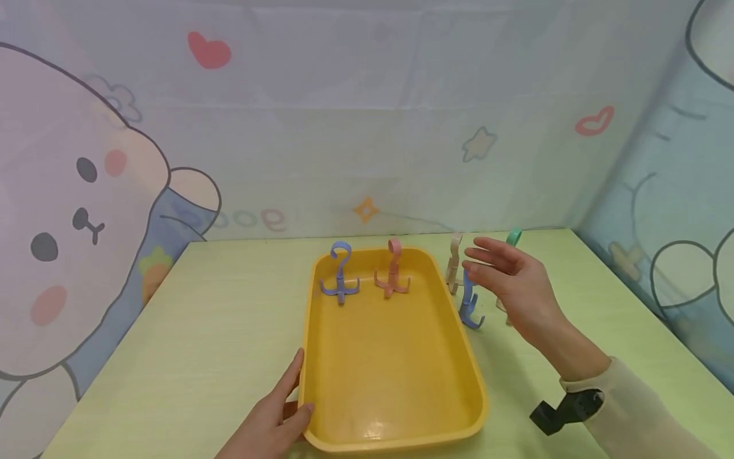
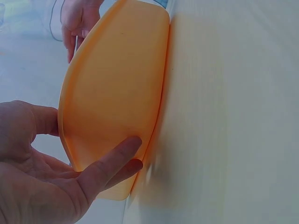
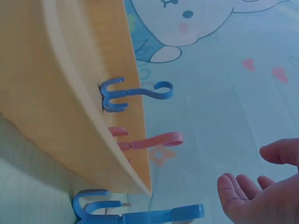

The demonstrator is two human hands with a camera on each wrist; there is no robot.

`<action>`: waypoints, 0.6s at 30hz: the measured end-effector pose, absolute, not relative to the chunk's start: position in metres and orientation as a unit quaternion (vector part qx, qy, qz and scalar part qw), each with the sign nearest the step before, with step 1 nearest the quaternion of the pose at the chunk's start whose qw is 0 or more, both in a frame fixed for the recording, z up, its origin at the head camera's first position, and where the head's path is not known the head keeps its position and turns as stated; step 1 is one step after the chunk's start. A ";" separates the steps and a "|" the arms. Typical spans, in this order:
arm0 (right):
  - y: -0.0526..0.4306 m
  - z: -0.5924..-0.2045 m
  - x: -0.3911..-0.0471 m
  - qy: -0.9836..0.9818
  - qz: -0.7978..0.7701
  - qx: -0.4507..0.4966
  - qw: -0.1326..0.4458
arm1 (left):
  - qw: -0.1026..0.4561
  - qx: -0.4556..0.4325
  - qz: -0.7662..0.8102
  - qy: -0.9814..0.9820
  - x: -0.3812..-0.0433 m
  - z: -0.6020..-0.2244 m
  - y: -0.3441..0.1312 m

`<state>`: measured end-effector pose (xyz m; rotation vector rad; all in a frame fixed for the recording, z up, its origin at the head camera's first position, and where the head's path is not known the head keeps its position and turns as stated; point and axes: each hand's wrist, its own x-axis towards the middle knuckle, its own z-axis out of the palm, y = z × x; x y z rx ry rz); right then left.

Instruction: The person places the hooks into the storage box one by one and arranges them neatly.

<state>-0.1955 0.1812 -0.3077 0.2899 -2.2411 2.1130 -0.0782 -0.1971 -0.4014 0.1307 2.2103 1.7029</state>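
Note:
My left hand [image 1: 272, 414] holds the yellow tray [image 1: 395, 440] at its near left side. In the left wrist view the thumb lies at the rim and the fingers spread along the outer wall. A blue three-prong hook [image 1: 341, 287] and a pink hook [image 1: 392, 280] stand upright inside the tray at its far end. Just right of the tray stands another blue hook [image 1: 469, 303], its top overlapped by my right hand [image 1: 516, 280]. That hand is raised with nothing in it, thumb and fingers apart from the hook in the right wrist view.
Beside the tray's far right corner stands a beige hook [image 1: 454, 264]. A green hook top [image 1: 514, 236] shows behind the right hand, mostly hidden. The pale green table [image 1: 229, 306] ends at a cartoon-printed cloth backdrop [image 1: 321, 127] behind and on the right.

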 end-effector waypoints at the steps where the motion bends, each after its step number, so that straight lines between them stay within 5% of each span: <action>1: 0.183 -0.308 -0.195 -0.720 0.687 0.095 0.024 | 0.172 0.046 0.599 0.781 -0.078 -0.401 -0.197; 18: 0.201 -0.320 -0.195 -0.704 0.708 0.047 0.041 | 0.171 0.050 0.600 0.780 -0.077 -0.401 -0.197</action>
